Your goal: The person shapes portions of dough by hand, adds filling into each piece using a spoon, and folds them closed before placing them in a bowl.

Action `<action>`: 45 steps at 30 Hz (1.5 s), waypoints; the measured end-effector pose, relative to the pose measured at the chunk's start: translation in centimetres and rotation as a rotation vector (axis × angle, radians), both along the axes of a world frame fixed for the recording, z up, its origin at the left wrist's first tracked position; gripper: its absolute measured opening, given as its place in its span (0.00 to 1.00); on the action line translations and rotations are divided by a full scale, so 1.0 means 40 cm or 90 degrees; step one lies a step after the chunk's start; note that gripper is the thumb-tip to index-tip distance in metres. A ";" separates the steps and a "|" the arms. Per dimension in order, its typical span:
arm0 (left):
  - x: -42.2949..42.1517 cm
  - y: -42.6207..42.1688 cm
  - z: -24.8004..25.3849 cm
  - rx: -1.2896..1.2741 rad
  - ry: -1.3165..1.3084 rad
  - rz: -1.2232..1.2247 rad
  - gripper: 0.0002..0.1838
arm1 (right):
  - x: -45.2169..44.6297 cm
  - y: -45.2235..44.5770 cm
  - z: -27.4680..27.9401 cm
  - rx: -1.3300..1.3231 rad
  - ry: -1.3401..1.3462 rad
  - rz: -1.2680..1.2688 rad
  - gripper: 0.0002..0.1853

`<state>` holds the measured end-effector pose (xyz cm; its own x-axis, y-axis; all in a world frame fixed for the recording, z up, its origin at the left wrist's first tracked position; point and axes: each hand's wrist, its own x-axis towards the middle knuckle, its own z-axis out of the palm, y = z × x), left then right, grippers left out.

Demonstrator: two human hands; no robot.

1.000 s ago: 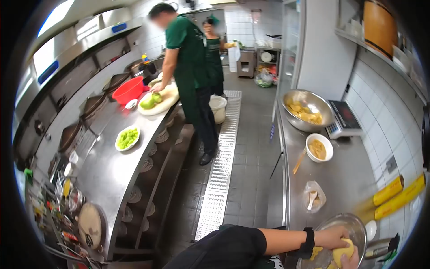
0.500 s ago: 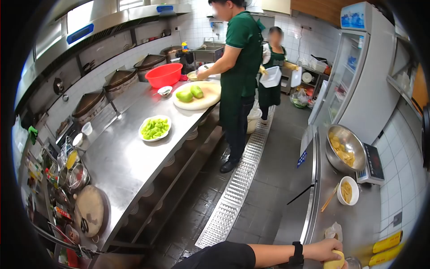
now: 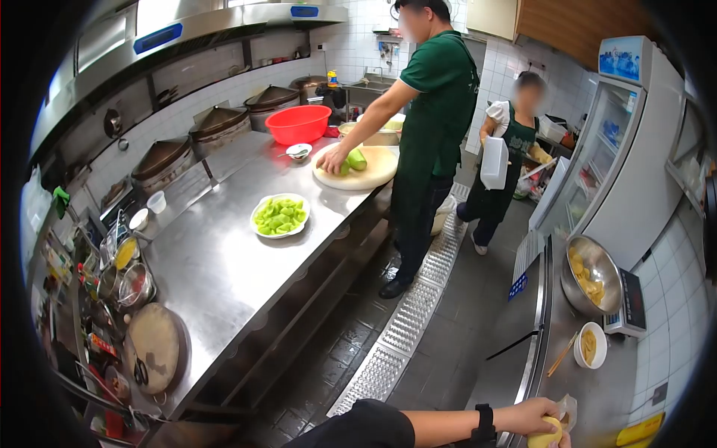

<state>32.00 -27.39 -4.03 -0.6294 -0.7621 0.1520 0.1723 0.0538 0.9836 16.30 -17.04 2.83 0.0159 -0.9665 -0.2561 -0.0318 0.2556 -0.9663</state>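
Note:
My left hand [image 3: 535, 415], with a black band on its wrist, reaches across the right-hand counter [image 3: 597, 392] at the bottom of the view. Its fingers are closed over a pale yellow rounded lump [image 3: 547, 436] whose kind I cannot make out. Just beyond the fingers is a crumpled clear plastic bag [image 3: 572, 408]. Only a sliver of my right hand [image 3: 565, 442] shows at the bottom edge, by the lump, so its grip is hidden. Farther up the counter are a white bowl [image 3: 600, 346] of yellowish pieces, wooden chopsticks [image 3: 561, 357] and a metal bowl [image 3: 607, 270] of similar pieces.
A digital scale [image 3: 632, 299] stands against the tiled wall. Across the aisle, a steel worktable [image 3: 216, 299] holds a plate [image 3: 281, 234] of chopped green vegetable and a red basin [image 3: 299, 127]. Two co-workers in green aprons stand along the floor drain [image 3: 407, 317].
The view has shifted. The near co-worker's hand has moved onto the green vegetables on the cutting board. The far co-worker has stepped nearer with a white container. My left hand keeps the yellow lump.

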 end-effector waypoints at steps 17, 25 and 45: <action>-0.114 0.038 0.018 -0.076 0.018 0.019 0.09 | -0.062 0.056 0.048 -0.031 0.094 -0.054 0.21; -0.170 0.045 0.012 -0.148 -0.023 0.062 0.13 | -0.099 0.069 0.053 -0.014 0.063 -0.075 0.19; -0.232 0.054 0.001 -0.134 0.011 0.001 0.11 | -0.181 0.097 -0.006 -0.022 0.104 -0.127 0.19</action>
